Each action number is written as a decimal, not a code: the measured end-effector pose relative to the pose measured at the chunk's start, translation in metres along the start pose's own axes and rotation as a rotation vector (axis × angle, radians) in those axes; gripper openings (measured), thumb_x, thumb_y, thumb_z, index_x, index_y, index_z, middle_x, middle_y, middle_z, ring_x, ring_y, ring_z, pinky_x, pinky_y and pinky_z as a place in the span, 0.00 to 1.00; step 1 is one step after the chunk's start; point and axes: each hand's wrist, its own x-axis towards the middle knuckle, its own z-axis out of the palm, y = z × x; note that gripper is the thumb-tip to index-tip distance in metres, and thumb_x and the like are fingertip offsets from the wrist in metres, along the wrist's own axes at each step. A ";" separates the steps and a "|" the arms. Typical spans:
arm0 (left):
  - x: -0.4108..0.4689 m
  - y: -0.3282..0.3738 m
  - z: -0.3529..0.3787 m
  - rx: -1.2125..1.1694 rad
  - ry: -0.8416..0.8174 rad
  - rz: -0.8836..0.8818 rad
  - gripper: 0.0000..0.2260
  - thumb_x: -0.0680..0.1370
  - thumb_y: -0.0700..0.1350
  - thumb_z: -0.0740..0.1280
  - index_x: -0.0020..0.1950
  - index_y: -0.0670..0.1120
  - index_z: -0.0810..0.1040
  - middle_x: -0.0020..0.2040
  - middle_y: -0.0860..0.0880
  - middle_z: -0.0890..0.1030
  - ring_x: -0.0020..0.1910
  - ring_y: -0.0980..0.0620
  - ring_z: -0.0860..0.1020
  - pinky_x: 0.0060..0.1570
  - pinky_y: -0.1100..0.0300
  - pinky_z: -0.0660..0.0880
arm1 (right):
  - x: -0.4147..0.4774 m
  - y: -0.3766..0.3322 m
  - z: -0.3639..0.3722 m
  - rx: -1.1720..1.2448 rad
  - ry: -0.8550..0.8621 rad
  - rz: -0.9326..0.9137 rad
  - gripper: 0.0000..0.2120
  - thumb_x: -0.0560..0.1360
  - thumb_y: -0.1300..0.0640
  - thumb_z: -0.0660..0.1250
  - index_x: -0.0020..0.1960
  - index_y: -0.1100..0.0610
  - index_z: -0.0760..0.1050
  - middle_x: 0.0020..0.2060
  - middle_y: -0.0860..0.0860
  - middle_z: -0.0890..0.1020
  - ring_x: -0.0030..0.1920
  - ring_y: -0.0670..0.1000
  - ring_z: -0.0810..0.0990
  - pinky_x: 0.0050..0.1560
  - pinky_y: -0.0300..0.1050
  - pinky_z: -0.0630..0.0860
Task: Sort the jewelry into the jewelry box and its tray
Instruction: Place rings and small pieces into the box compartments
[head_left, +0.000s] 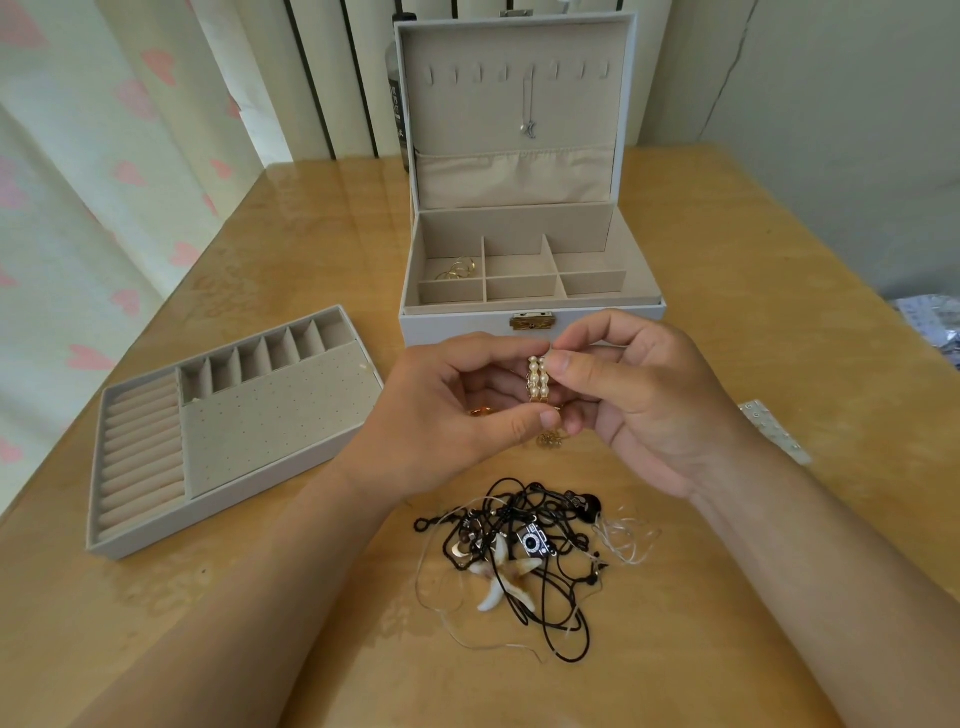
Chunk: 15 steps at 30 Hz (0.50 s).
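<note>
closest to me, below both grips, a tangle of black cord necklaces (524, 512) lies on the yellow wooden table (727, 322), with a white starfish pendant (497, 574) and a small black camera charm (533, 540) in it. above that, my left grip (457, 410) and right grip (641, 405) meet, both curled. together they pinch a short gold piece with two rows of small pearls (537, 376), the right at its top and the left at its lower end. small gold pieces (548, 440) lie on the table just under the grips. left of my left grip sits the grey tray with beige lining (275, 415), apart from the box. beyond the grips stands the open grey jewelry box (457, 327). a gold bangle (457, 270) lies in its far left compartment, and a thin silver necklace (530, 104) hangs inside the lid.
</note>
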 end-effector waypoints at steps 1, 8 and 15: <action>0.000 0.000 0.000 0.003 -0.003 0.001 0.24 0.69 0.33 0.77 0.64 0.36 0.78 0.52 0.38 0.85 0.49 0.39 0.85 0.53 0.43 0.82 | 0.000 0.000 0.000 0.003 0.000 0.001 0.10 0.64 0.64 0.72 0.44 0.63 0.76 0.34 0.59 0.82 0.32 0.53 0.79 0.25 0.42 0.72; 0.000 -0.001 -0.001 0.036 -0.007 0.018 0.24 0.69 0.33 0.77 0.64 0.35 0.78 0.52 0.38 0.84 0.50 0.39 0.85 0.53 0.41 0.81 | 0.000 -0.001 0.000 0.011 0.000 0.014 0.10 0.64 0.64 0.72 0.44 0.62 0.76 0.35 0.60 0.82 0.32 0.54 0.80 0.26 0.42 0.73; -0.001 0.000 -0.001 0.090 0.003 0.030 0.28 0.68 0.36 0.79 0.67 0.42 0.77 0.50 0.42 0.84 0.47 0.42 0.84 0.51 0.48 0.82 | 0.000 -0.002 0.000 0.029 0.011 0.056 0.08 0.66 0.63 0.71 0.44 0.61 0.77 0.36 0.60 0.82 0.33 0.54 0.80 0.28 0.42 0.73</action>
